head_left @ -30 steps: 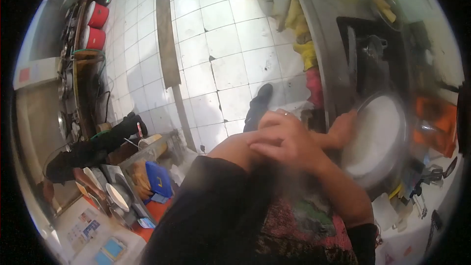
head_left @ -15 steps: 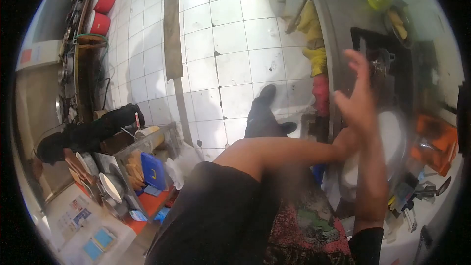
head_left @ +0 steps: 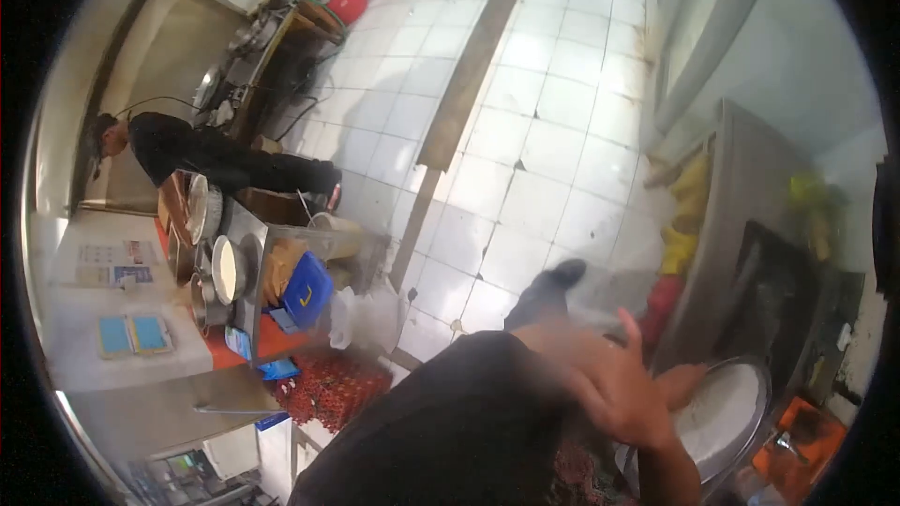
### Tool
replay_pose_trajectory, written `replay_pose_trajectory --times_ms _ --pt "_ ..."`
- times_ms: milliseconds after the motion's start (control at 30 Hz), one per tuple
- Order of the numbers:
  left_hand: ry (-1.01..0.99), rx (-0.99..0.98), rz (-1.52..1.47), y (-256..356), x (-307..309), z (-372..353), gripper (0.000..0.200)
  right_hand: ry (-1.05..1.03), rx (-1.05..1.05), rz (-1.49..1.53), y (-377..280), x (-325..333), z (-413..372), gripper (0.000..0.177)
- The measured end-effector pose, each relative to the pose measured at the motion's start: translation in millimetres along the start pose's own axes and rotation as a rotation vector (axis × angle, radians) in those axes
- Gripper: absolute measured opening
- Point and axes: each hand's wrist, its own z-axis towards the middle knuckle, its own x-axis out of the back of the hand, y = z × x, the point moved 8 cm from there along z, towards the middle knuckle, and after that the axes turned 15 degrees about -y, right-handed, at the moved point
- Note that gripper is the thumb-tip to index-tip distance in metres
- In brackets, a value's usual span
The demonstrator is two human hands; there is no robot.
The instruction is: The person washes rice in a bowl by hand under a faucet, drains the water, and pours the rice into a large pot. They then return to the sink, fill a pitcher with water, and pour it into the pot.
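My right hand (head_left: 626, 392) crosses over my left forearm, one finger lifted and the others blurred along the arm. Partly hidden behind my right wrist, my left hand (head_left: 682, 384) reaches toward the bowl, its visible fingers stretched out at the near rim. Neither hand shows an object in it. A large round metal bowl (head_left: 767, 405) with white contents (head_left: 720, 417) stands beside my hands on the right.
A dark stove top (head_left: 764, 295) lies beyond the bowl, and an orange container (head_left: 797, 445) beside it. Yellow cloths (head_left: 689, 197) hang at the counter edge. Leftward, a person in black (head_left: 206, 155) bends near a cart with a blue container (head_left: 307, 290). White tiles (head_left: 525, 150) cover the floor.
The view has swung left, bringing more of the left-hand table into sight. My right hand, raised with fingers spread before, has come down over my left forearm.
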Motion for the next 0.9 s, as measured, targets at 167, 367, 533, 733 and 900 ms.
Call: replay_pose_trajectory --times_ms 167,367,533,733,900 --pt "0.084 -0.030 0.001 -3 22 -3 0.039 0.101 0.044 -0.006 7 13 -9 0.016" --pt "0.188 -0.073 0.002 4 35 -8 0.038 0.066 -0.137 0.474 51 -10 24 0.019" --pt "0.240 -0.092 -0.004 8 39 -14 0.037 0.160 -0.269 0.321 67 -10 -2 0.019" --pt "0.267 -0.109 -0.010 12 39 -17 0.036 0.186 0.210 -0.033 -4 -8 -14 0.015" --pt "0.271 -0.116 0.002 11 33 -18 0.036 0.254 -0.055 0.064 32 -10 -29 0.011"
